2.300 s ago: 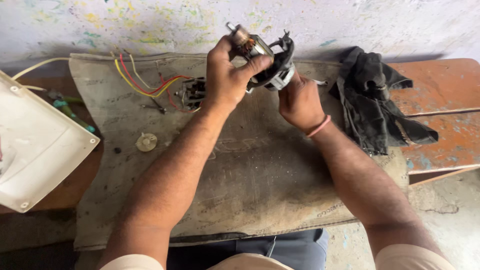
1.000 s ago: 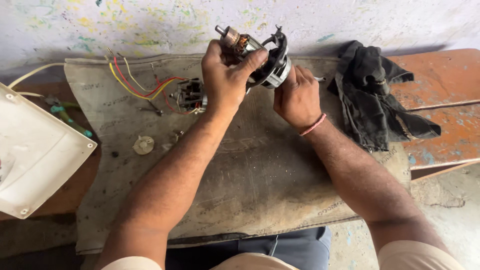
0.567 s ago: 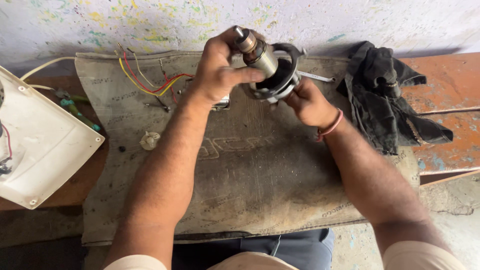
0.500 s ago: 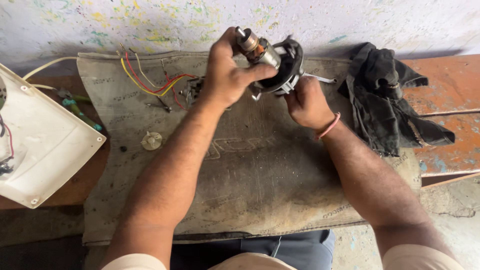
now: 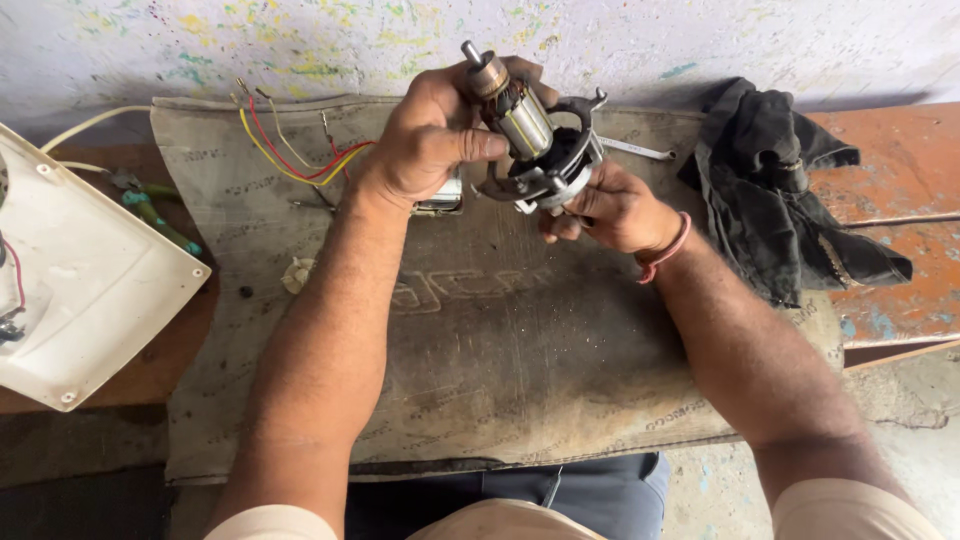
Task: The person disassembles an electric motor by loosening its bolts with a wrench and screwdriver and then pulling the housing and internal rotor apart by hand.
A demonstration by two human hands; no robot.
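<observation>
at the far left a white plastic cover point(image 5: 80, 290) lies flat, partly off the edge of the view. just above it a white cord point(image 5: 90, 125) runs along the wall, and a green tool point(image 5: 160, 225) lies beside the cover.

next comes a big dirty cloth mat point(image 5: 480, 370) spread over the bench. on its top left part there are red and yellow wires point(image 5: 290, 150). a small pale round part point(image 5: 297, 274) sits on the mat, just left of the left arm.

the left hand point(image 5: 430, 140) is up above the mat. it grips the motor part point(image 5: 520, 125), with the thumb pressed across the shiny middle and the other fingers wrapped behind it. the thin metal tip of the motor part points up and to the left. the lower end sits inside a dark metal ring point(image 5: 560, 160).

the right hand point(image 5: 610, 205) is just beside the left hand. it holds the dark metal ring from below, fingers curled around it. a red band point(image 5: 668, 250) is on that wrist.

behind the hands a thin metal tool point(image 5: 640, 150) lies on the mat. further right a black rag point(image 5: 780, 190) lies crumpled, partly on the mat and partly on an orange board point(image 5: 890, 220).
</observation>
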